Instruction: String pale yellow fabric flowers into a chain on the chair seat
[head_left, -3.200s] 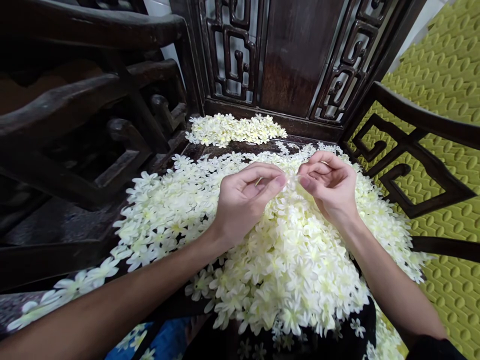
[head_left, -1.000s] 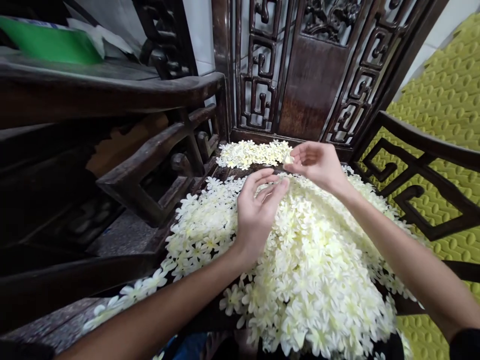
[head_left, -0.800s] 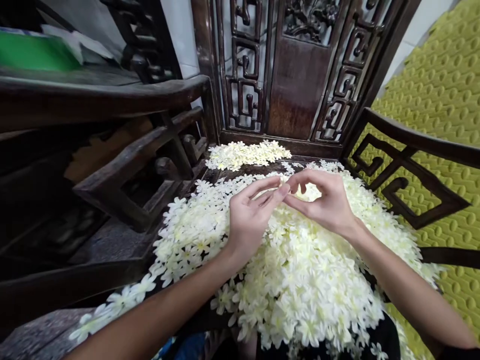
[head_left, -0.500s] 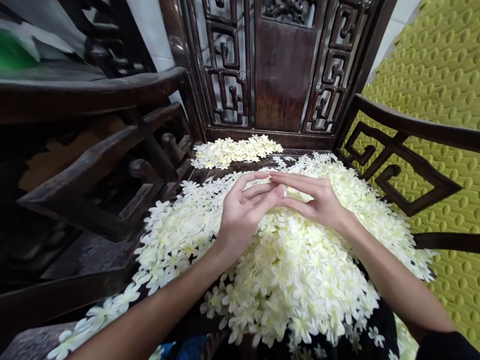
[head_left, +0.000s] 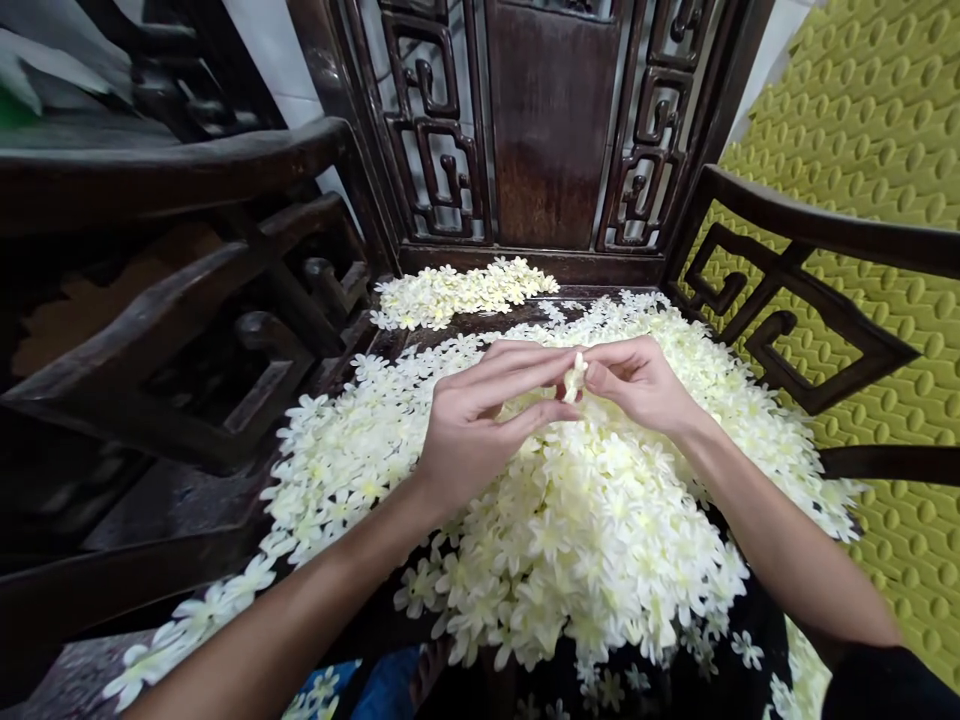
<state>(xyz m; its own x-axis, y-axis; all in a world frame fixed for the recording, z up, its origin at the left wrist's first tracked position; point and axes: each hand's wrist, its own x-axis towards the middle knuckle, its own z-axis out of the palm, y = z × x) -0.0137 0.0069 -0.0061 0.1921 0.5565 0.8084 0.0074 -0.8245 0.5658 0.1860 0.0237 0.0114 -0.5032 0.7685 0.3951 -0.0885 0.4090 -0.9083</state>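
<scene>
Between my two hands a small white flower point(head_left: 575, 380) stands edge-on, its petals bunched together. My right hand point(head_left: 641, 385) is closed, thumb and forefinger pinching the flower from the right. From the left, my left hand point(head_left: 480, 410) meets it with long, nearly straight fingers above and the thumb below, the fingertips closing on the flower. Both hands are over a large heap of loose white flowers point(head_left: 585, 540) with pale yellow centres. A smaller pile of yellowish-white flowers point(head_left: 465, 292) lies behind the hands at the back of the seat.
The heap covers a dark carved wooden chair with a backrest point(head_left: 551, 130), a left armrest point(head_left: 187, 180) and a right armrest point(head_left: 832, 220). A yellow-green textured mat point(head_left: 885, 150) is on the right. Blue cloth point(head_left: 386, 685) shows below the heap.
The hands have parted slightly at the fingertips, and the small flower between them now shows. My left hand has turned so its back faces up more. The view has shifted a little.
</scene>
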